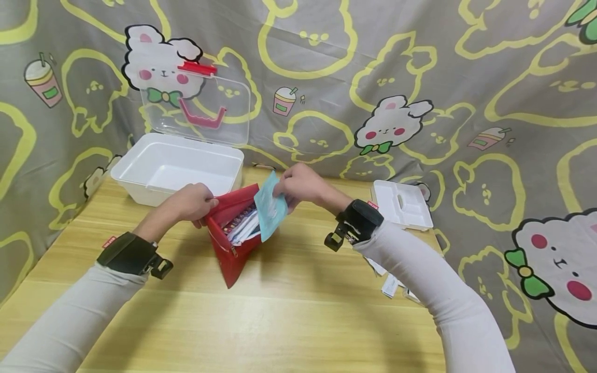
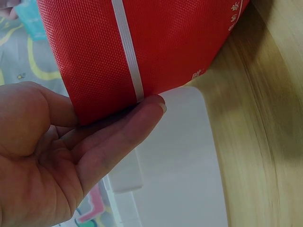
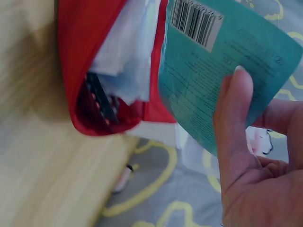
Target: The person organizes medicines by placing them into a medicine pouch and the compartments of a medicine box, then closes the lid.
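Note:
A red zippered pouch (image 1: pixel 228 272) is held up over the wooden table, its mouth gaping upward. White packets (image 1: pixel 244 228) and other items are packed inside. My left hand (image 1: pixel 190 203) grips the pouch by its left edge; in the left wrist view the thumb and fingers (image 2: pixel 128 124) pinch the red fabric. In my right hand (image 1: pixel 300 184) is a flat teal packet (image 1: pixel 269 210), pinched between thumb and fingers at the pouch's right side. The right wrist view shows a barcode and fine print on the packet's face.
Behind the left hand stands a white plastic box (image 1: pixel 140 191), its clear lid (image 1: pixel 200 122) with a red handle raised. A white compartment tray (image 1: pixel 410 217) lies at the back right. Small white packets (image 1: pixel 390 285) lie beside the right forearm. A patterned curtain hangs behind the table.

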Demonstrator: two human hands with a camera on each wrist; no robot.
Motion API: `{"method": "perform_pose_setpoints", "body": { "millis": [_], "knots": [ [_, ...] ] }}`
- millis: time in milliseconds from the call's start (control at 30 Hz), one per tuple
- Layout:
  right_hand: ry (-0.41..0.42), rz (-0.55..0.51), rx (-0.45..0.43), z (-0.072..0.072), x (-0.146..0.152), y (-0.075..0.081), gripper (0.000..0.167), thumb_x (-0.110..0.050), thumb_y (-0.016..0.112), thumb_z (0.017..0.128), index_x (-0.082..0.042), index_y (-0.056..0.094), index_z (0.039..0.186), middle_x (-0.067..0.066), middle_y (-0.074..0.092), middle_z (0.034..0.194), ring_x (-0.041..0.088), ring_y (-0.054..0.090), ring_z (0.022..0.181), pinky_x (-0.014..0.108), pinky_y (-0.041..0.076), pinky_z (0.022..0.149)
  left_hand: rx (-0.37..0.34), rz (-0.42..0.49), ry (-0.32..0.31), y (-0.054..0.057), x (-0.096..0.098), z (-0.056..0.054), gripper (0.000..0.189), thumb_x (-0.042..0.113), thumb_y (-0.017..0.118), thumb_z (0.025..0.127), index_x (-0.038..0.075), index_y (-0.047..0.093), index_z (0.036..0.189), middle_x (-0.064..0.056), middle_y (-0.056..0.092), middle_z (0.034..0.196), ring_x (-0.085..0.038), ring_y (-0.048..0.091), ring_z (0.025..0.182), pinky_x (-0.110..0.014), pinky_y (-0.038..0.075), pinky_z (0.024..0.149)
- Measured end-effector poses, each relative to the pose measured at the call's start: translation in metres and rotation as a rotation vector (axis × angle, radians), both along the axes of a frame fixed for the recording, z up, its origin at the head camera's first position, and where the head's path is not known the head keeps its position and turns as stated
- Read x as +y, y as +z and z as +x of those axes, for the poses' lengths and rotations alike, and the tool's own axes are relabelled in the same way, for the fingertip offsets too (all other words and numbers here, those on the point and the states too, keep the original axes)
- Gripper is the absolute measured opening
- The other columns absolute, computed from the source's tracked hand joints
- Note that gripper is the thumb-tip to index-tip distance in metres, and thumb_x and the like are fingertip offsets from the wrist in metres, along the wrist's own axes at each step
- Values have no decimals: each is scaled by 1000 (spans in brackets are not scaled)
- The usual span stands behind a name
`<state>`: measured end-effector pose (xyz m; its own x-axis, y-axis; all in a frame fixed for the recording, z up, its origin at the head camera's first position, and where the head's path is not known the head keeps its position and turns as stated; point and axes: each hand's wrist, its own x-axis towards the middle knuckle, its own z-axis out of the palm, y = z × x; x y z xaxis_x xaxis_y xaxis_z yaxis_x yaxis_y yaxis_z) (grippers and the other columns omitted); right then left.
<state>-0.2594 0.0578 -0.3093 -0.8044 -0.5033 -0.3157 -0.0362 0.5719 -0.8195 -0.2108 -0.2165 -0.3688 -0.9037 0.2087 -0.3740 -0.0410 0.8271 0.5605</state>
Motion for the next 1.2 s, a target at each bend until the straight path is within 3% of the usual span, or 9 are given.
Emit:
{"method": "perform_pose_setpoints", "body": {
  "millis": [167, 467, 867, 1067, 1200],
  "knots": [
    [-9, -30, -109, 1, -8, -12, 14, -7, 70, 86, -2, 63, 75, 10, 70, 65, 18, 67, 51, 35, 63, 59, -2, -5, 1, 0, 1, 0, 33, 12, 48, 106, -15, 64, 117, -17, 72, 84, -23, 72, 67, -35, 63, 64],
    [-95, -73, -157, -4, -16, -28, 14, -6, 69, 87, -1, 66, 75, 10, 68, 63, 16, 67, 48, 32, 63, 58, -13, -8, -1, 2, 3, -1, 34, 13, 48, 107, -15, 64, 117, -17, 71, 83, -25, 73, 69, -36, 64, 65],
    [-154, -171, -177, 4, -35, -44, 10, 0, 66, 90, 4, 64, 82, 12, 68, 61, 16, 67, 48, 35, 64, 63, 13, -9, -16, 5, 5, 0, 33, 12, 49, 106, -16, 64, 114, -16, 72, 80, -21, 72, 64, -34, 63, 62],
    [-121, -154, -173, 8, -39, -45, 9, -2, 67, 91, 7, 68, 88, 12, 69, 65, 16, 68, 50, 39, 65, 70, 12, -16, -13, 6, 5, 1, 33, 12, 49, 106, -16, 64, 115, -15, 72, 79, -20, 72, 63, -35, 63, 63],
    [-106, -98, -155, 9, -38, -46, 12, -6, 66, 91, 4, 69, 85, 11, 69, 63, 15, 67, 49, 36, 64, 66, 8, -17, -13, 6, 5, 2, 33, 13, 50, 106, -15, 64, 115, -15, 71, 79, -19, 71, 63, -35, 63, 64]
  ]
}}
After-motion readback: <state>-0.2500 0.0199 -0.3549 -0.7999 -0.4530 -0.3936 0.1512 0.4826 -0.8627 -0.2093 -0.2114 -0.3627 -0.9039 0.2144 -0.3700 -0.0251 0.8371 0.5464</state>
